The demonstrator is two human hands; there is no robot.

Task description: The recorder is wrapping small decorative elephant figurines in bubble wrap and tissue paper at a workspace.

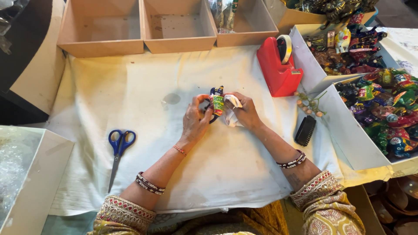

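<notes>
A small painted figurine [216, 102], blue with a green and red body, is held upright over the middle of the white cloth [143, 100]. My left hand [194, 119] grips it from the left side. My right hand [244, 111] presses a crumpled white rag [231, 114] against its right side. Both wrists carry bangles.
Blue-handled scissors [118, 150] lie at the left on the cloth. A red tape dispenser [278, 67] and a black brush [305, 130] sit to the right. White boxes [344, 130] of several painted figurines line the right edge. Wooden trays [104, 43] stand at the back, a white box [39, 174] at the near left.
</notes>
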